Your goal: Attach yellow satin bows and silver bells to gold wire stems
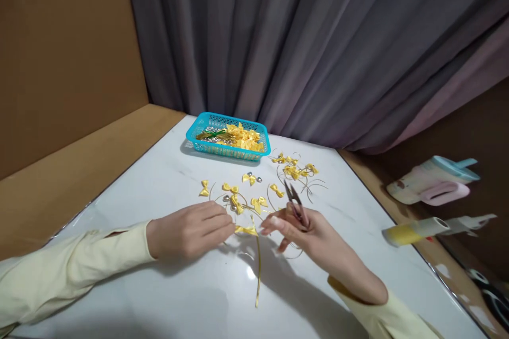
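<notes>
The left hand (193, 230), fingers pressed together, seems to pinch a yellow ribbon bow (245, 230) over the counter (191, 291), by a gold wire (259, 267). The right hand (314, 233) grips thread snips (293, 196), blades angled away, thumb and fingertips near the bow's other end.

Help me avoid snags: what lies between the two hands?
The head view shows a yellow bow by the left hand, then a gold strand just before the right hand.
</notes>
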A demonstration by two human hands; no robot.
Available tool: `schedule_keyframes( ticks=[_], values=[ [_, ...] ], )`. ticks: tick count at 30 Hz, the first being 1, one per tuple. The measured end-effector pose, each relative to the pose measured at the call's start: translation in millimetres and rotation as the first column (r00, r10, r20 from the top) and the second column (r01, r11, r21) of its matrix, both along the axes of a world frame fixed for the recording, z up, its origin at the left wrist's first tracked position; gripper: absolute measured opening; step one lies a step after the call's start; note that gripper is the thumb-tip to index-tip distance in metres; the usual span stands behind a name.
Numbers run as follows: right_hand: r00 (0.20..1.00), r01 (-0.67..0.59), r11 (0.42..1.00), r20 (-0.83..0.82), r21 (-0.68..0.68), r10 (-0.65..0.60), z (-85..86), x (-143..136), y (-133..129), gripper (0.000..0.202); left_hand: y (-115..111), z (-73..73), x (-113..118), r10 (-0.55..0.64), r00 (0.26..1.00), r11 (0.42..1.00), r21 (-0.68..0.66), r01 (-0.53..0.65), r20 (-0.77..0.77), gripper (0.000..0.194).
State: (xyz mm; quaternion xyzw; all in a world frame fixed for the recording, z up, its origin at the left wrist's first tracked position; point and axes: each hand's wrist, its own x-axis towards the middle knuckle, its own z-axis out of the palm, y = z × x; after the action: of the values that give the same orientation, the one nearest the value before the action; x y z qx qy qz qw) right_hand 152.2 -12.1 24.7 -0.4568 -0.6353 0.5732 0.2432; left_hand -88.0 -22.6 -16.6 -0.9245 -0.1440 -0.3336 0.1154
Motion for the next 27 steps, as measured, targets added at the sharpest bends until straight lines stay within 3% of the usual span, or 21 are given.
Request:
schedule_keyframes(
  ticks=[2,5,8,11,14,15,17,18,19,21,22,23,24,25,27],
  values=[
    [0.994,-0.081,0.996,-0.074,-0.048,0.077,-0.1,-13,-8,0.035,-3,9.0,0,-0.041,0.999,0.979,0.196,0.047,-0.036,0.027],
    [0.975,-0.147,0.985,-0.182,-0.09,0.129,-3.0,-23,-13,0.044,-6,17.5,1,-0.072,0.994,0.943,0.319,0.095,-0.082,0.024],
    [0.98,-0.106,0.994,-0.173,-0.015,0.102,-6.8,-25,-13,0.05,-7,19.6,2,-0.065,0.992,0.929,0.355,0.101,-0.11,0.021],
    [0.992,0.017,0.996,-0.123,0.09,-0.006,-9.1,-27,-13,0.052,-7,18.8,4,-0.047,0.992,0.931,0.354,0.086,-0.116,0.021],
    [0.971,0.135,0.984,-0.213,0.12,-0.108,-10.0,-28,-14,0.054,-5,17.7,6,-0.031,0.996,0.962,0.268,0.052,-0.082,0.024],
    [0.959,0.162,0.976,-0.255,0.144,-0.121,-10.5,-28,-15,0.053,-4,17.4,7,-0.022,0.999,0.982,0.186,0.03,-0.045,0.025],
    [0.941,0.203,0.95,-0.314,0.238,-0.123,-12.4,-28,-15,0.048,-1,17.3,10,0.048,0.997,0.992,-0.123,-0.041,0.056,0.022],
    [0.936,0.223,0.928,-0.332,0.298,-0.118,-13.8,-27,-15,0.046,0,17.6,12,0.107,0.99,0.939,-0.336,-0.07,0.094,0.017],
    [0.934,0.239,0.901,-0.341,0.362,-0.11,-15.4,-26,-16,0.043,1,18.0,14,0.16,0.982,0.829,-0.554,-0.077,0.104,0.017],
    [0.937,0.26,0.832,-0.335,0.49,-0.096,-18.8,-24,-16,0.039,3,19.2,21,0.179,0.981,0.485,-0.874,-0.022,0.075,0.025],
    [0.942,0.263,0.791,-0.324,0.552,-0.087,-20.3,-23,-17,0.037,4,19.8,25,0.148,0.986,0.32,-0.947,0.019,0.07,0.027],
    [0.948,0.258,0.752,-0.307,0.607,-0.077,-21.5,-23,-18,0.035,4,20.1,29,0.114,0.991,0.193,-0.98,0.051,0.074,0.03],
    [0.954,0.251,0.715,-0.291,0.652,-0.07,-22.5,-22,-19,0.034,4,20.2,34,0.094,0.992,0.116,-0.991,0.069,0.08,0.035],
    [0.958,0.246,0.686,-0.279,0.685,-0.065,-23.2,-22,-20,0.032,4,20.0,38,0.094,0.992,0.09,-0.993,0.072,0.081,0.039],
    [0.959,0.255,0.669,-0.268,0.698,-0.086,-23.9,-21,-22,0.032,4,18.6,45,0.127,0.99,0.135,-0.99,0.045,0.062,0.042]
  ],
)
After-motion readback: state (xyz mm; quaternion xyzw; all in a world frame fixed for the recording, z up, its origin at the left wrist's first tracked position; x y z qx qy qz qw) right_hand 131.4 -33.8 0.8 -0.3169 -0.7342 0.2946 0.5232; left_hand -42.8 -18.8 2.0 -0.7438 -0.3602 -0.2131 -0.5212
